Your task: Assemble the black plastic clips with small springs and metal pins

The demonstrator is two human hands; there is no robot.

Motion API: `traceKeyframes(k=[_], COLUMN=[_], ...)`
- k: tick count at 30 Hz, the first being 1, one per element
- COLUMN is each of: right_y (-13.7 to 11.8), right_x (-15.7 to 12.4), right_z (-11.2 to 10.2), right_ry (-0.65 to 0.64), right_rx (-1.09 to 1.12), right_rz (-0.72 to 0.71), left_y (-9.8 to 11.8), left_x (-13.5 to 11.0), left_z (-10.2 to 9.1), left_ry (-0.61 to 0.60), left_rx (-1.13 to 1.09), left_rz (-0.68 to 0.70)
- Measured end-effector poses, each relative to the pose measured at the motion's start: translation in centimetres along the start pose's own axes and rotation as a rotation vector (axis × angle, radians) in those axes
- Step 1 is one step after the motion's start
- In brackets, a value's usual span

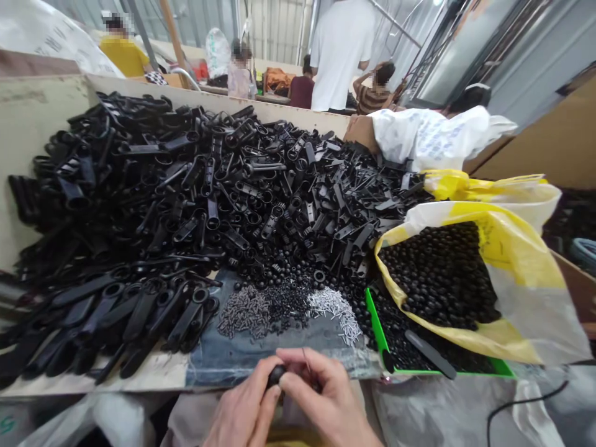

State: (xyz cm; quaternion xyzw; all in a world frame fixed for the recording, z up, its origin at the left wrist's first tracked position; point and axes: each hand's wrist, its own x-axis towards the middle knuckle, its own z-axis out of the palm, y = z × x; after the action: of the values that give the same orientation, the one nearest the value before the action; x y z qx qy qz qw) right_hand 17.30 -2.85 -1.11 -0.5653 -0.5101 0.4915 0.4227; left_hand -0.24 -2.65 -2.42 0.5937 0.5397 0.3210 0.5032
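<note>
At the near edge of the bench (162, 375): a round black knob (276, 373), pinched tightly between the fingers of the left hand (242, 406) and the thumb and bent fingers of the right hand (323, 391), with another dark bit half hidden under the right fingers, too covered to identify. Just beyond, a worn blue denim cloth (218, 360) with three small heaps side by side: grey-brown pieces (244, 312), tiny black pieces (286, 304), silver pins (333, 307). To the left, long black handles (142, 316), piled over one another. Behind all these, a broad mound of black plastic parts (209, 174), blocking the way to the pale back wall (162, 91). To the right, a bright green tray (376, 329), partly covered by an open yellow-and-white bag (526, 248) full of round black balls (442, 273), with a flat dark strip (431, 354) across the near rim. Further off, a white plastic sack (414, 133) and several people, one upright in a white shirt (342, 56).
</note>
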Motion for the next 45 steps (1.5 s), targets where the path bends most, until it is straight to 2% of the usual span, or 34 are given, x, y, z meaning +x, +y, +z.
traceKeyframes(k=[3,5,8,10,12,14,16,20,23,30,37,45], right_y=[-0.4,-0.7,-1.6,-2.3,-3.0,-3.4,-3.3,-2.2,-1.4,-0.9,-0.8,-0.9], right_x=[1.1,1.7,2.3,2.6,3.0,3.4,3.8,4.1,4.0,3.9,3.8,2.7], right_z=[0.9,1.4,1.4,0.9,0.1,-0.6,-1.1,-1.2,-1.0,-0.7,-1.1,-1.6], right_ry=[-0.011,0.012,-0.019,-0.094,-0.185,-0.226,-0.222,-0.224,-0.233,-0.242,-0.299,-0.4], right_rx=[0.1,0.043,-0.099,-0.192,-0.232,-0.23,-0.209,-0.138,-0.116,-0.112,-0.23,-0.265], right_rz=[0.067,0.023,-0.143,-0.286,-0.356,-0.328,-0.256,-0.144,-0.105,-0.093,-0.111,-0.185], left_y=[-0.7,-0.6,0.0,0.3,0.4,0.7,1.1,1.7,1.4,1.2,1.3,1.5], left_x=[0.5,0.8,1.0,1.0,0.7,0.5,0.5,1.3,1.9,1.2,0.7,0.2], left_z=[-0.3,-0.7,-1.1,-1.1,-1.0,-1.1,-1.4,-2.0,-2.0,-1.8,-1.6,-1.9], left_ry=[0.12,0.169,0.047,0.054,0.096,0.05,-0.061,-0.301,-0.389,-0.349,-0.225,-0.326], left_rx=[0.174,0.17,-0.064,-0.255,-0.396,-0.485,-0.533,-0.51,-0.5,-0.598,-0.628,-0.659], left_rz=[0.103,0.07,-0.102,-0.226,-0.326,-0.409,-0.451,-0.443,-0.417,-0.485,-0.618,-0.636])
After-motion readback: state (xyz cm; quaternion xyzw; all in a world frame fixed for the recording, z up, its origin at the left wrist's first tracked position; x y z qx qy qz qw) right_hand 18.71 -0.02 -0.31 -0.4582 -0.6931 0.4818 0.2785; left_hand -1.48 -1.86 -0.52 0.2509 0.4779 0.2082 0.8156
